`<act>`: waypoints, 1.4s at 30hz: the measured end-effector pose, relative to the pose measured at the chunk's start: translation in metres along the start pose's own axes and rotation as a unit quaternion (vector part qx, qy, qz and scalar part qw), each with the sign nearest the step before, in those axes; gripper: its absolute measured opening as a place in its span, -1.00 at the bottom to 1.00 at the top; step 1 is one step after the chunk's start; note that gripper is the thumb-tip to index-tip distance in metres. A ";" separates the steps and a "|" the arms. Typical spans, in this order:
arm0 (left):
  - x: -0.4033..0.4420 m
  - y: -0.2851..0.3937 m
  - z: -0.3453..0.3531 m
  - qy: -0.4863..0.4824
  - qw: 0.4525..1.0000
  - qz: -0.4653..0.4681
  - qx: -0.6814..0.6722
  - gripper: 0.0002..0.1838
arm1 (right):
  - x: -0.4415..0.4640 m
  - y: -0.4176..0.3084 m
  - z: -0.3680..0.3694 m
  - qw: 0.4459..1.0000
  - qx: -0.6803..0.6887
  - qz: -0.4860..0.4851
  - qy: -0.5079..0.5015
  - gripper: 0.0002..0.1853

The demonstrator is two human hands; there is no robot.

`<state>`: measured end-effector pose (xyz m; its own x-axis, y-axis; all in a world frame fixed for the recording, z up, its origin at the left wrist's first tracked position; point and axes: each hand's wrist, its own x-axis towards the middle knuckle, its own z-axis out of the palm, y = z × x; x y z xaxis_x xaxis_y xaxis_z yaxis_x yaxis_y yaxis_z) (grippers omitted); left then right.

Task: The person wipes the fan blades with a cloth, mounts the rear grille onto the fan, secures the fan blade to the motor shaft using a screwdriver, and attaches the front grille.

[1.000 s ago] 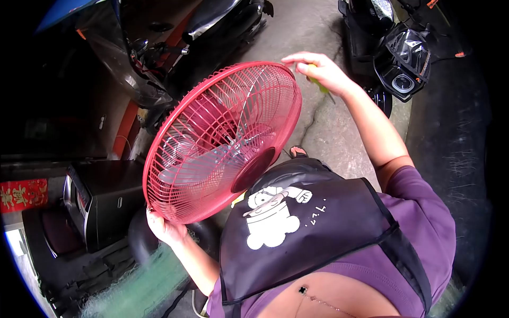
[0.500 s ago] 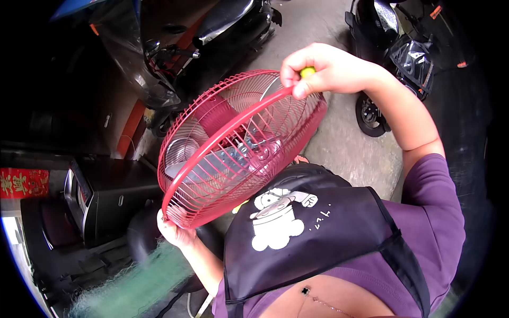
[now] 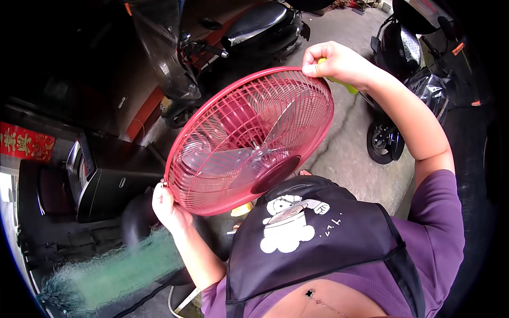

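Observation:
A red fan [image 3: 212, 153] with a wire guard and grey blades is in front of my body, its round centre cap [image 3: 275, 175] low on the near side. My left hand [image 3: 170, 209] pinches the guard's rim at the lower left. At the upper right, my right hand [image 3: 331, 63] grips the rim between thumb and fingers. A tool with a yellow-green handle [image 3: 347, 86] is also tucked in that hand; its thin metal shaft points back along the forearm. My fingers partly hide the handle.
Parked scooters stand at the top, one with a black seat [image 3: 260, 24], another near a wheel [image 3: 385, 142] at right. On the left are a black cabinet [image 3: 114, 177] and green netting [image 3: 116, 270]. A yellow object [image 3: 242, 209] shows below the fan.
The fan has tilted, so its guard face shows more fully. Both hands keep hold of the rim; my right hand has shifted slightly right, exposing more of the yellow-green handle.

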<state>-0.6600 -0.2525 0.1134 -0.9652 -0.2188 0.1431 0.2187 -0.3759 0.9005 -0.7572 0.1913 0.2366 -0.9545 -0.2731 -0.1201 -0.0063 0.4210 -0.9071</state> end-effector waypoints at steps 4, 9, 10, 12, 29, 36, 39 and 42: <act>-0.004 0.005 0.023 0.045 0.999 -0.014 0.017 -0.80 | 0.019 0.033 0.001 0.998 0.048 -0.012 0.030 -0.88; -0.011 0.000 0.030 0.052 0.998 -0.015 0.013 -0.78 | 0.021 0.039 0.001 0.999 -0.010 -0.003 0.043 -0.87; -0.013 -0.002 0.029 0.052 0.998 -0.017 0.014 -0.78 | 0.020 0.041 0.002 0.999 -0.009 -0.001 0.043 -0.87; -0.016 -0.005 0.025 0.062 0.998 0.000 0.020 -0.77 | 0.017 0.046 0.005 0.999 0.019 -0.008 0.037 -0.87; -0.046 -0.028 -0.026 -0.014 0.998 0.041 -0.047 -0.64 | -0.016 0.084 0.031 0.975 0.053 -0.084 0.199 -0.80; -0.037 -0.022 -0.028 -0.058 0.995 0.018 -0.083 -0.58 | -0.066 0.171 0.029 0.957 0.272 -0.054 0.081 -0.44; -0.034 -0.023 -0.028 -0.056 0.995 0.006 -0.077 -0.59 | -0.078 0.192 0.031 0.945 0.313 -0.051 0.079 -0.47; -0.031 -0.023 -0.028 -0.050 0.996 -0.006 -0.069 -0.60 | -0.074 0.213 0.032 0.946 0.305 0.003 0.107 -0.40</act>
